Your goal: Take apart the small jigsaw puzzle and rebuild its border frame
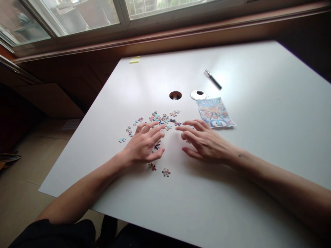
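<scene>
left hand (144, 146) flat, grip released, fingers spread over loose puzzle pieces (161, 119) on the tabletop (258, 103), looks like it's covering a few to slide them | right hand (204, 141) also open, holding nothing, fingertips hovering beside the same scatter | reference picture (214, 112) just past the right fingertips, handy for peeking | pen (213, 79) further out, untouched
</scene>
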Motion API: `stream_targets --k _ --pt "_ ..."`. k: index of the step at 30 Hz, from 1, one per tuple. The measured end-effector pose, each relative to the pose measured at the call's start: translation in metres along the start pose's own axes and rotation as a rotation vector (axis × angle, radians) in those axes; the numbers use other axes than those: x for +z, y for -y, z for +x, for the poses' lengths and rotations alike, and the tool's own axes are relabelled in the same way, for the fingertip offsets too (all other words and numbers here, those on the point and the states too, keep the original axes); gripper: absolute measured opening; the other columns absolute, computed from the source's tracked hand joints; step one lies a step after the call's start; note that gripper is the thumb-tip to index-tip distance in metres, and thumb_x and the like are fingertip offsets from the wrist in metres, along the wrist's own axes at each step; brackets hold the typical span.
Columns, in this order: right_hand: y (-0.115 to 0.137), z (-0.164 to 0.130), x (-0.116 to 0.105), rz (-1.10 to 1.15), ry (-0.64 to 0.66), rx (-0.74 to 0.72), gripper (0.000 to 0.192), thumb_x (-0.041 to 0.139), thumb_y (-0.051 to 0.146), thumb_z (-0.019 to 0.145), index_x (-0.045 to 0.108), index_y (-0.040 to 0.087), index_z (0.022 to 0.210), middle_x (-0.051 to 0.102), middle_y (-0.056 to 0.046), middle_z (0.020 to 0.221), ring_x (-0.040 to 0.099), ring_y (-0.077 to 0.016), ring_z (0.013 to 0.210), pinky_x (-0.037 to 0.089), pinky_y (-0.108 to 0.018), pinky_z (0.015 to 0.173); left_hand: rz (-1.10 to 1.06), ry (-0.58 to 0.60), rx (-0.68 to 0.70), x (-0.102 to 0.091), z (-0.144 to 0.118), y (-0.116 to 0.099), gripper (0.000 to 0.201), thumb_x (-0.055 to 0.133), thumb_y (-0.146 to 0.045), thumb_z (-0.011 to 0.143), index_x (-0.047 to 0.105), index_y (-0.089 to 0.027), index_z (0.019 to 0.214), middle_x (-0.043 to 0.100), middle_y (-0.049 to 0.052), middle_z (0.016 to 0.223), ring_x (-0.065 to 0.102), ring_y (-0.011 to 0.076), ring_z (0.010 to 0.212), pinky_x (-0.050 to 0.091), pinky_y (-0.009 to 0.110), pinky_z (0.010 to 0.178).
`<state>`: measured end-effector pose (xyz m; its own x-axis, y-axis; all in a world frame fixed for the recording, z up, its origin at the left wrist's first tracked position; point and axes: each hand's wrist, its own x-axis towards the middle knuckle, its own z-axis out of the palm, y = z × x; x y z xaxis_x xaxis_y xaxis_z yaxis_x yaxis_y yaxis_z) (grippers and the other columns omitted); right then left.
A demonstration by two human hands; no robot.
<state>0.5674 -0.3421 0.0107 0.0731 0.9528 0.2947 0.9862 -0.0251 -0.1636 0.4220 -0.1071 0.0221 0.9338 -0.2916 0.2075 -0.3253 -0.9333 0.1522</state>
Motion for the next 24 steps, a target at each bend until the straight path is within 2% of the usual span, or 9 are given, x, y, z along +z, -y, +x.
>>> stream_targets --k 3,5,8,11,13,16,18,22,24 --pt "0.003 0.003 0.002 -0.007 0.048 -0.024 0.024 0.049 0.038 0.096 0.052 0.018 0.108 0.045 -0.015 0.152 0.031 -0.0366 0.143 0.028 -0.056 0.111 0.013 -0.006 -0.019 -0.001 0.001 -0.001 0.029 0.055 -0.037 0.088 0.054 -0.022 0.113 0.053 0.008 0.146 0.038 0.0331 0.14 0.023 0.051 0.112" --pt "0.003 0.003 0.001 -0.005 0.052 -0.025 0.025 0.047 0.039 0.097 0.052 0.018 0.109 0.05 -0.013 0.148 0.036 -0.0357 0.139 0.027 -0.054 0.112 0.019 -0.008 -0.033 -0.001 0.001 -0.001 0.028 0.055 -0.037 0.088 0.054 -0.023 0.112 0.054 0.008 0.145 0.039 0.0327 0.14 0.023 0.05 0.113" --pt "-0.001 0.0 -0.005 -0.019 -0.011 0.019 0.019 0.047 0.036 0.096 0.052 0.019 0.101 0.065 -0.011 0.123 0.049 -0.0328 0.122 0.033 -0.051 0.107 0.015 0.004 -0.03 0.0 0.003 -0.001 0.026 0.054 -0.037 0.088 0.054 -0.023 0.109 0.055 0.007 0.144 0.04 0.0325 0.139 0.023 0.05 0.112" --pt "-0.007 -0.004 -0.009 -0.078 -0.09 0.093 0.015 0.048 0.034 0.095 0.052 0.02 0.095 0.068 -0.01 0.099 0.054 -0.0306 0.107 0.037 -0.049 0.1 -0.009 0.026 0.012 0.002 0.005 -0.005 0.025 0.053 -0.039 0.089 0.053 -0.022 0.108 0.056 0.006 0.144 0.043 0.0319 0.137 0.023 0.05 0.109" --pt "-0.009 -0.004 -0.008 -0.093 -0.12 0.12 0.014 0.049 0.032 0.095 0.053 0.019 0.098 0.068 -0.012 0.106 0.054 -0.0307 0.109 0.038 -0.049 0.097 -0.031 0.057 0.067 0.002 0.007 -0.011 0.027 0.052 -0.04 0.09 0.053 -0.022 0.109 0.055 0.007 0.145 0.043 0.0316 0.137 0.023 0.05 0.109" --pt "-0.009 -0.001 -0.004 -0.068 -0.097 0.093 0.015 0.049 0.031 0.096 0.053 0.019 0.103 0.06 -0.015 0.133 0.047 -0.0325 0.126 0.036 -0.048 0.1 -0.07 0.118 0.188 0.0 0.008 -0.022 0.034 0.05 -0.043 0.092 0.052 -0.021 0.118 0.05 0.009 0.149 0.039 0.0313 0.141 0.021 0.05 0.112" --pt "-0.008 0.001 -0.002 -0.063 -0.073 0.069 0.015 0.048 0.03 0.096 0.054 0.018 0.103 0.057 -0.016 0.137 0.045 -0.0323 0.13 0.034 -0.049 0.103 -0.095 0.122 0.25 -0.002 0.008 -0.025 0.04 0.05 -0.043 0.092 0.051 -0.02 0.124 0.047 0.01 0.152 0.036 0.0308 0.144 0.02 0.05 0.114" --pt "-0.01 -0.001 -0.006 -0.071 -0.075 0.102 0.013 0.05 0.032 0.095 0.054 0.019 0.097 0.068 -0.014 0.111 0.053 -0.0309 0.114 0.036 -0.047 0.098 -0.108 -0.063 0.153 -0.006 0.003 -0.015 0.029 0.055 -0.033 0.089 0.055 -0.022 0.115 0.059 0.008 0.14 0.049 0.0279 0.133 0.027 0.046 0.11" --pt "-0.012 -0.001 -0.009 -0.052 -0.056 0.131 0.015 0.049 0.034 0.095 0.054 0.019 0.097 0.068 -0.014 0.11 0.053 -0.0315 0.113 0.036 -0.047 0.096 -0.096 -0.177 0.058 -0.008 0.0 -0.005 0.02 0.056 -0.027 0.087 0.057 -0.022 0.106 0.068 0.005 0.126 0.057 0.0259 0.123 0.03 0.045 0.107"
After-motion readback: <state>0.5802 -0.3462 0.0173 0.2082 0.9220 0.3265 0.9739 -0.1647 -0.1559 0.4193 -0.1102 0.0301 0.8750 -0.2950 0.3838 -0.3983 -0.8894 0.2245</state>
